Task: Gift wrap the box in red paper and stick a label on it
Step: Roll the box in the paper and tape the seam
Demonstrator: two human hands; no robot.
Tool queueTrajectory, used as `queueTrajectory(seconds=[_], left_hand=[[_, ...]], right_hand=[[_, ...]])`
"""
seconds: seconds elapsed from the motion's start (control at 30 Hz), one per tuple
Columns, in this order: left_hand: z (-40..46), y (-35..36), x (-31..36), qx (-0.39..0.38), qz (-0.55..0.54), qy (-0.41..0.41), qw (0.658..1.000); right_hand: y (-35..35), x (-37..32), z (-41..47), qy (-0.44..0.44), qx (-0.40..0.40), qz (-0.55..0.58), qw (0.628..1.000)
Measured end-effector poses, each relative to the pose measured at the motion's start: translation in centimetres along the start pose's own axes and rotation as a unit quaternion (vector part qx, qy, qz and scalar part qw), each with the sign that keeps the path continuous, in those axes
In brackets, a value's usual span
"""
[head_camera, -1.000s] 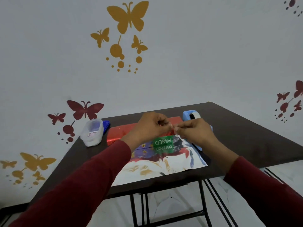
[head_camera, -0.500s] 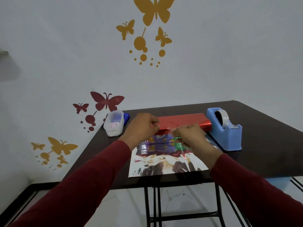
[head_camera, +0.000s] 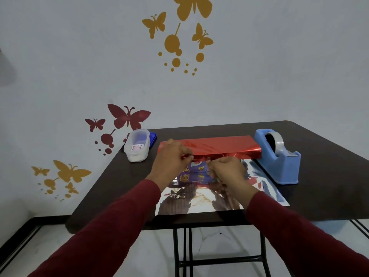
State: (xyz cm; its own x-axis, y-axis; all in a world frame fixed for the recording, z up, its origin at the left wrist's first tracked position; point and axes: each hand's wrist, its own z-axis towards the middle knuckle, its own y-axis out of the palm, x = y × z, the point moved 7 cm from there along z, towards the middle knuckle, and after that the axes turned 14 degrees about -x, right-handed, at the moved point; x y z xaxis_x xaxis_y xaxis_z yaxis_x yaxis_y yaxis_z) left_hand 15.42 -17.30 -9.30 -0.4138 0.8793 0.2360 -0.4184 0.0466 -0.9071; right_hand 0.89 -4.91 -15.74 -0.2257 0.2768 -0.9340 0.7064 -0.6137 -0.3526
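Note:
The box point(head_camera: 192, 170) lies in the middle of the dark table point(head_camera: 323, 156). Red foil paper point(head_camera: 211, 145) covers its top, and its purple patterned front shows between my hands. The sheet's silver inner side point(head_camera: 201, 198) spreads toward the table's near edge and mirrors the box. My left hand point(head_camera: 170, 156) and my right hand point(head_camera: 227, 169) have curled fingers. They pinch the two ends of a short strip of clear tape point(head_camera: 199, 161), which is hard to see. The strip sits low at the front edge of the red paper.
A blue tape dispenser point(head_camera: 279, 156) stands just right of the box, touching the paper's end. A clear plastic tub point(head_camera: 137, 145) with a pink slip inside sits at the back left, a blue lid behind it. The wall with butterfly stickers rises behind the table.
My hands came apart from fingertip contact near the dispenser and moved down to the front edge of the red paper. The view swung left, bringing the dispenser fully into sight.

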Motion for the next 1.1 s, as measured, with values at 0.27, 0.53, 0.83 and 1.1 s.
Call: queueTrajectory(seconds=[0.27,0.53,0.83,1.1], left_hand=[[0.1,0.4,-0.6,0.018,-0.014,-0.004,1.000],[0.1,0.3,-0.6,0.035,-0.015,0.012,0.999],[0.1,0.3,-0.6,0.035,-0.029,0.011,0.999],[0.2,0.6,1.1,0.084,-0.055,-0.045,0.994]], right_hand=[[0.5,0.4,0.9,0.014,0.011,-0.002,1.000],[-0.5,-0.8,1.1,-0.021,0.012,-0.241,0.970],[-0.3,-1.7,1.1,-0.085,0.024,-0.300,0.950],[-3.4,-3.0,-0.4,-0.082,-0.014,-0.246,0.966]])
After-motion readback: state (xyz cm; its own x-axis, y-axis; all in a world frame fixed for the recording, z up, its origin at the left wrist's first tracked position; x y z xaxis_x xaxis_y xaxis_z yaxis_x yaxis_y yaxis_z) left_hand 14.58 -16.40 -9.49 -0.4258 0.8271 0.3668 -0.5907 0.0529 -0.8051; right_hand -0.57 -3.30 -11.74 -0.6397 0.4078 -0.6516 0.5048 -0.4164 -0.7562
